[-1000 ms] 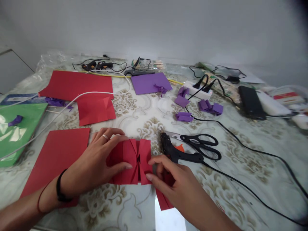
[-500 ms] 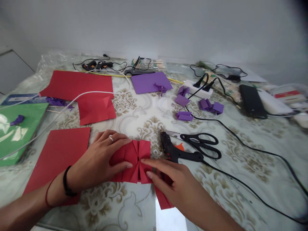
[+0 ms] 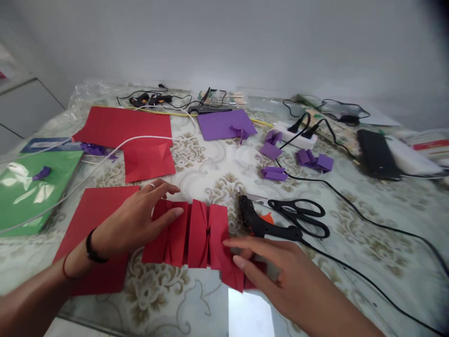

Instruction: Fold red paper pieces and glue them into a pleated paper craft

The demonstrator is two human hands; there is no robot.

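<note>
A strip of folded red paper [image 3: 198, 236], pleated into several panels with pinched middles, lies on the table before me. My left hand [image 3: 149, 217] is spread over its left end, thumb resting on a panel and fingers apart. At the right end, my right hand [image 3: 263, 262] has thumb and index finger on a tilted panel; its other fingers are curled underneath and partly hidden. Just beyond that hand lie a black glue gun [image 3: 261, 224] and black-handled scissors [image 3: 298, 213]. A flat red sheet [image 3: 94, 234] lies partly under my left forearm.
Folded purple paper pieces [image 3: 274, 173] lie near a white power strip [image 3: 294, 134]. Farther back are a purple sheet [image 3: 219, 124] and more red paper [image 3: 129, 126]. At left is a green pack [image 3: 24, 201], crossed by a white cable [image 3: 87, 175]. A black cord [image 3: 351, 267] runs right.
The folded red strip has spread out, showing more panels with gaps between them. My left hand has lifted slightly and moved left; the right end of the strip has shifted and tilted.
</note>
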